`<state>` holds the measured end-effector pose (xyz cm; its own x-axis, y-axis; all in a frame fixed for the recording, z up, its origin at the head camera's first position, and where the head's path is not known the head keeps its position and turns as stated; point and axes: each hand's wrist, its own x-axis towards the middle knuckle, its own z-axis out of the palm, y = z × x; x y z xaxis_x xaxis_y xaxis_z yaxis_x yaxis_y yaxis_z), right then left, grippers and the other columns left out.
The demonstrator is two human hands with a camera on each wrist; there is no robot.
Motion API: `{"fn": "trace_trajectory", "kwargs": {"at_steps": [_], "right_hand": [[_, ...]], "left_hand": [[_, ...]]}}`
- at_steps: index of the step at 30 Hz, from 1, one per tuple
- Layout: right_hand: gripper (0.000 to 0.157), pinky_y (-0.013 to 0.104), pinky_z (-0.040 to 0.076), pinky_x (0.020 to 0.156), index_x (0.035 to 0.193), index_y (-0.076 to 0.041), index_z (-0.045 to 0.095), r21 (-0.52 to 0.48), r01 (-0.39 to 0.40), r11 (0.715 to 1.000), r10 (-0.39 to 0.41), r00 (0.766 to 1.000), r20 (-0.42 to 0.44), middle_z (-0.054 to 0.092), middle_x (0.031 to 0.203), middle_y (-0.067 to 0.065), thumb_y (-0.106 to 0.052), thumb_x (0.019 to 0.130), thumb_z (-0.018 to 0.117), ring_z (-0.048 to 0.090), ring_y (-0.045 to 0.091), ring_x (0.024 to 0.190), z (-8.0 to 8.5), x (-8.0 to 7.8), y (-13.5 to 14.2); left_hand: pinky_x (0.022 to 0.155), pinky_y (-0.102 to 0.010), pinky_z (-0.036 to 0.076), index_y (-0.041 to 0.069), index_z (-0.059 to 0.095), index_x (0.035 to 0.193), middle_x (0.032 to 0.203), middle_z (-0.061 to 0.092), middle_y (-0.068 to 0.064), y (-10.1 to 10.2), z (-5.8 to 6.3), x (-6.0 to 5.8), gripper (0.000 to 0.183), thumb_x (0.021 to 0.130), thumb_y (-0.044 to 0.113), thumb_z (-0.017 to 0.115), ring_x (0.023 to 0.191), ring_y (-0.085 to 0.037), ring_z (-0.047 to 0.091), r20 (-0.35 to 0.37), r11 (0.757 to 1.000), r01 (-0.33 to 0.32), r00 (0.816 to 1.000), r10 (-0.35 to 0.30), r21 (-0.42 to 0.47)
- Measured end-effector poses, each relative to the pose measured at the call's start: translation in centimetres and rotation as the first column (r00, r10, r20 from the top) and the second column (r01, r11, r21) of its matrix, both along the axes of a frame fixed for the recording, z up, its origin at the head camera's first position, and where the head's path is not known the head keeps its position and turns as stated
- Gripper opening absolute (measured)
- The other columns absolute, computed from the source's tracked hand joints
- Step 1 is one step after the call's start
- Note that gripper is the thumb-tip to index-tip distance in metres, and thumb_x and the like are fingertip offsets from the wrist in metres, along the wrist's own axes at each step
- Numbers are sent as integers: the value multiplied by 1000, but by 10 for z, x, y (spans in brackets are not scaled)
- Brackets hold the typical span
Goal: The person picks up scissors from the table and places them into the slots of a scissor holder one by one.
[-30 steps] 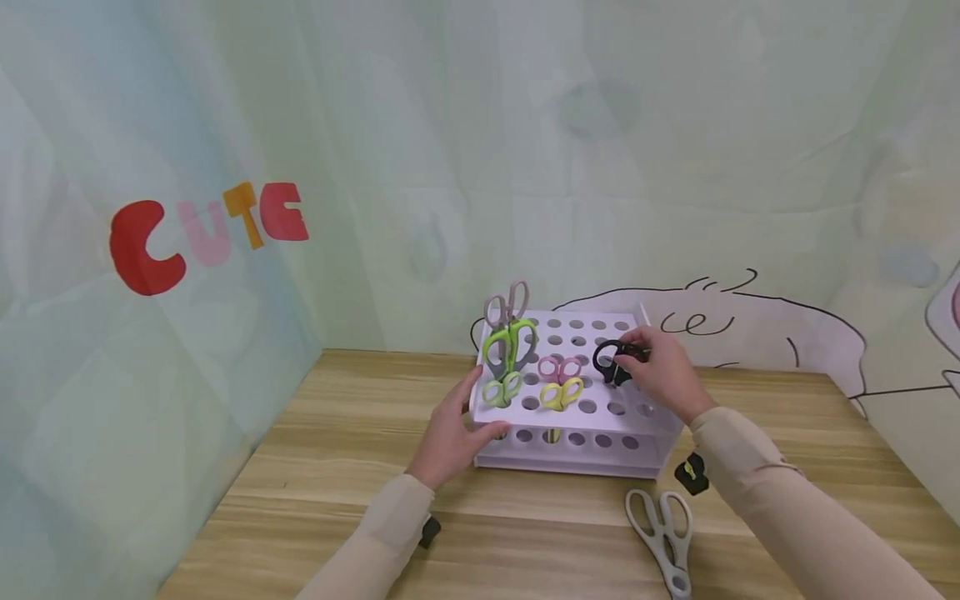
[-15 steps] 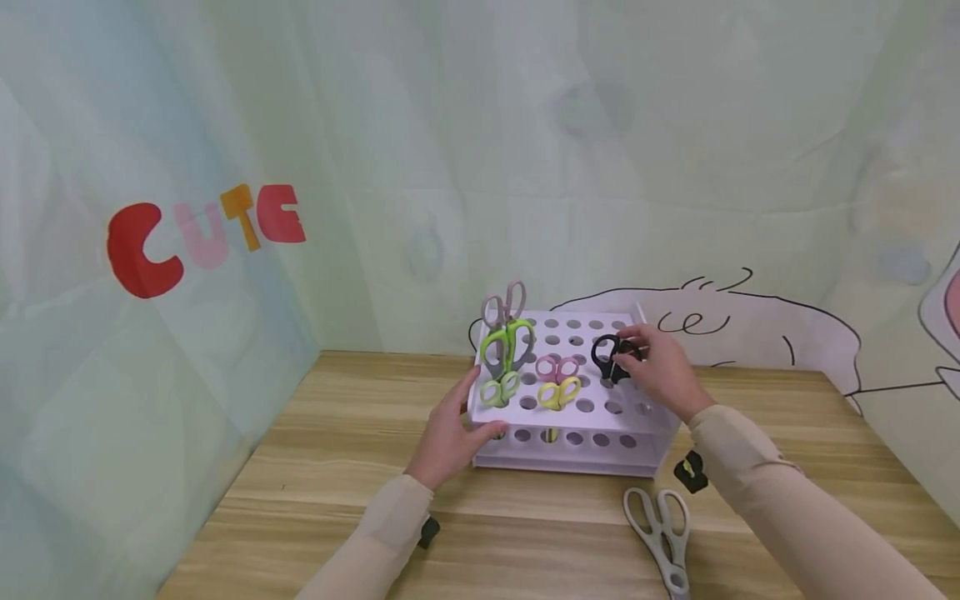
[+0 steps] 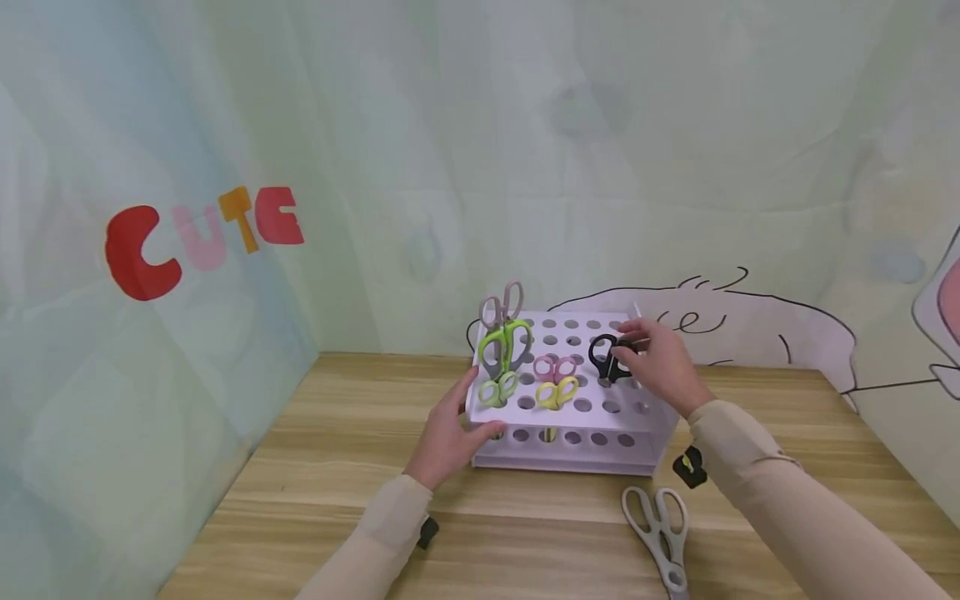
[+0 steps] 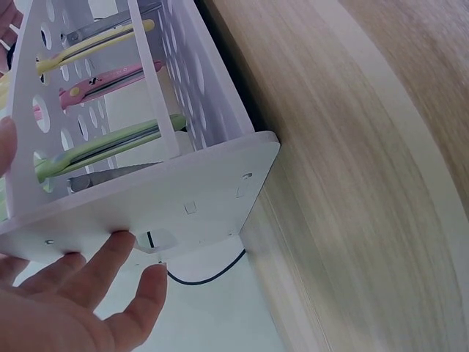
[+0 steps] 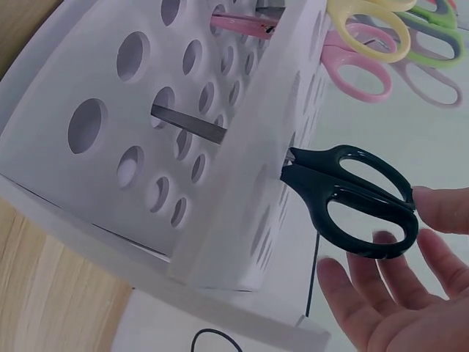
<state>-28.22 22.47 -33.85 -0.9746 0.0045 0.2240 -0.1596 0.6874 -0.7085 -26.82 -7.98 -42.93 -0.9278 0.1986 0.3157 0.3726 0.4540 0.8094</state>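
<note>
A white rack (image 3: 570,421) with round holes in two tiers stands on the table. My left hand (image 3: 444,442) holds its left front corner, thumb at the front edge and fingertips against the side panel (image 4: 190,198). My right hand (image 3: 663,367) pinches black-handled scissors (image 5: 352,187) by the handle end. Their blade passes through the top tier and into a lower hole. Other scissors stand in the rack: a yellow pair (image 3: 557,393), a pink pair (image 3: 553,367), a light green pair (image 3: 498,389), a bright green and grey pair (image 3: 504,346) and a mauve pair (image 3: 502,307).
Grey scissors (image 3: 660,533) lie on the wooden table (image 3: 337,467) in front of the rack. A small black object (image 3: 690,467) shows beside the right sleeve, and another dark piece (image 3: 427,532) by the left sleeve. A printed cloth wall (image 3: 420,167) rises behind the table.
The head view has shifted slightly. My right index finger appears a little farther from the thumb around the black scissors. The left hand keeps its place on the rack.
</note>
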Motion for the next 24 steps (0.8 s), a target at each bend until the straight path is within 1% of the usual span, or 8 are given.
{"fn": "trace_trajectory", "kwargs": {"at_steps": [5, 7, 10, 12, 16, 20, 24], "right_hand": [[50, 55, 46, 99, 140, 2, 45, -4, 28, 1000, -28, 999, -42, 53, 132, 27, -12, 96, 63, 50, 43, 123, 2, 3, 1], [55, 57, 42, 102, 144, 1, 42, 7, 40, 999, -40, 997, -68, 50, 137, 27, -14, 96, 64, 47, 43, 125, 4, 6, 2], [62, 59, 40, 103, 146, 1, 38, 20, 61, 998, -58, 990, -126, 47, 140, 27, -15, 94, 67, 45, 44, 127, 6, 9, 3], [65, 60, 39, 103, 147, 2, 38, 24, 77, 997, -71, 980, -184, 46, 141, 27, -14, 92, 69, 44, 44, 126, 6, 12, 3], [71, 61, 35, 106, 148, 2, 36, 30, 106, 994, -93, 953, -288, 41, 143, 27, -14, 89, 72, 40, 44, 129, 7, 17, 2], [72, 63, 32, 108, 149, 0, 37, 29, 114, 993, -98, 936, -338, 37, 145, 27, -16, 88, 73, 35, 45, 132, 9, 25, -2], [70, 63, 32, 107, 145, 1, 42, 37, 109, 993, -87, 921, -380, 38, 144, 26, -15, 87, 76, 35, 45, 132, 10, 35, -5]], "left_hand": [[103, -42, 45, 15, 33, 155, 155, 37, -10, 0, -1, 1, 93, 79, 22, 85, 127, -33, 51, -2, 1000, 0, 1000, 0, 1], [103, -42, 45, 15, 33, 155, 155, 37, -10, 0, -2, 1, 93, 79, 23, 85, 128, -33, 51, -5, 1000, 2, 1000, -2, -1], [104, -42, 44, 14, 33, 155, 155, 37, -11, 0, -2, 1, 93, 79, 24, 85, 129, -33, 49, -8, 1000, 5, 1000, -5, -8], [105, -42, 44, 15, 33, 155, 155, 37, -11, 0, -2, 0, 93, 79, 24, 85, 131, -33, 48, -7, 1000, 5, 1000, -5, -9], [104, -43, 44, 17, 33, 155, 155, 37, -9, 0, -2, -1, 94, 78, 25, 86, 129, -33, 50, 1, 1000, -9, 1000, 9, -10], [105, -43, 43, 18, 32, 156, 156, 37, -8, 0, -1, -1, 94, 79, 26, 85, 130, -33, 49, 13, 1000, -14, 1000, 14, -15], [106, -44, 42, 18, 32, 156, 156, 37, -8, 0, 0, -2, 94, 79, 27, 85, 130, -32, 48, 17, 1000, -17, 1000, 17, -21]]}}
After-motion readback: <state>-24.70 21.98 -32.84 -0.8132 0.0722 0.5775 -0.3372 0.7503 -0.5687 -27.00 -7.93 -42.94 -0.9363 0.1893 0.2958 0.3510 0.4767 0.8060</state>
